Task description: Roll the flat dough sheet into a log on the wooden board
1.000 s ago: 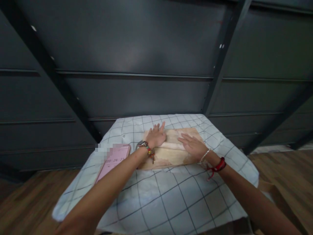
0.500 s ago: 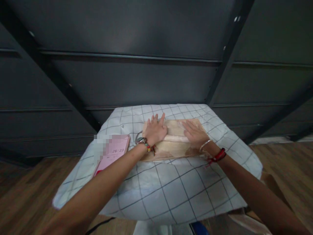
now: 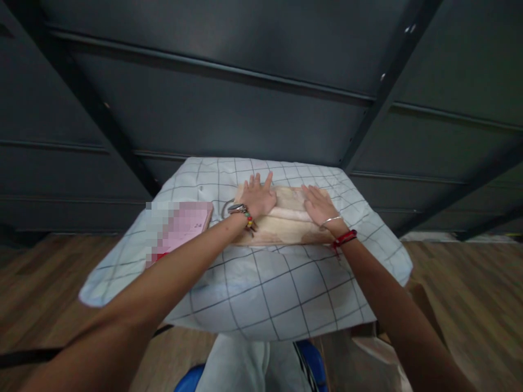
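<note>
A beige, folded flat piece that looks like cloth [image 3: 286,230] lies across the middle of the table, with a paler strip along its centre and brownish patches near its lower edge. My left hand [image 3: 258,197] rests palm down on its left part, fingers spread. On the right part my right hand [image 3: 321,206] lies flat, its fingers stretched out. Neither hand grips anything. The areas beneath both palms are hidden. Left of my left wrist is a thin dark loop [image 3: 225,208], partly covered by the wrist; I cannot tell what it is.
A pink phone-like device [image 3: 192,222], partly blurred out, lies left of my left forearm. A white checked cloth [image 3: 265,294] covers the table. Behind it rises a dark panelled wall [image 3: 229,109]. Below are a blue seat [image 3: 312,362] and a cardboard box [image 3: 425,310] at right.
The view has tilted, so the table sits higher and my legs show below. My right hand has shifted slightly on the beige piece; my left stays spread in about the same place.
</note>
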### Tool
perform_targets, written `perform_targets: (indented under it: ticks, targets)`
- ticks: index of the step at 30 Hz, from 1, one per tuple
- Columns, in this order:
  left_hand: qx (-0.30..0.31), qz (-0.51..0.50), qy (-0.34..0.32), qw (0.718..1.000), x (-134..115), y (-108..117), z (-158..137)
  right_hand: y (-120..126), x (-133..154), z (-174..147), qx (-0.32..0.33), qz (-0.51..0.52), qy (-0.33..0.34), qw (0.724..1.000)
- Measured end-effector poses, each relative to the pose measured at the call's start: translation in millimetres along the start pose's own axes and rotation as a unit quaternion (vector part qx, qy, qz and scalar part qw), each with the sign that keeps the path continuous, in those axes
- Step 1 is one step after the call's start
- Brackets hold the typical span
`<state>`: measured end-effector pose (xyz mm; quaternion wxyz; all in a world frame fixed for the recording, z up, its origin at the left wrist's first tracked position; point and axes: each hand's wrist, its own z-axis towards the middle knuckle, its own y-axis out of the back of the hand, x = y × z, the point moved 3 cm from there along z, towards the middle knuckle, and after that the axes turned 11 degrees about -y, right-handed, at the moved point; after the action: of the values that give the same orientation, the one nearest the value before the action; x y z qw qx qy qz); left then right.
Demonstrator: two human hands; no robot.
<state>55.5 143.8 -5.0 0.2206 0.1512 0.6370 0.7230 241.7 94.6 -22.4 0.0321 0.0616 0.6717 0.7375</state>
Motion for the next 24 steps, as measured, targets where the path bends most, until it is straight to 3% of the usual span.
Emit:
perform_targets:
  ticks: [5,11,16,24]
  targets:
    - [-0.060,0.017,-0.037,0.997,-3.4,2.0,-7.9,5.0,6.1,-12.9,-0.040,-0.035,0.014,0.999]
    - [-0.053,0.014,-0.051,0.997,-3.9,-1.1,-14.3,4.5,8.1,-23.7,-0.059,-0.047,0.024,0.997]
    - [-0.095,0.028,-0.079,0.992,-6.3,-0.3,-22.9,4.7,9.5,-30.1,-0.066,-0.029,0.019,0.997]
    - [-0.102,0.024,-0.045,0.994,-13.5,5.0,-47.3,2.6,13.5,-53.2,-0.085,0.007,0.008,0.996]
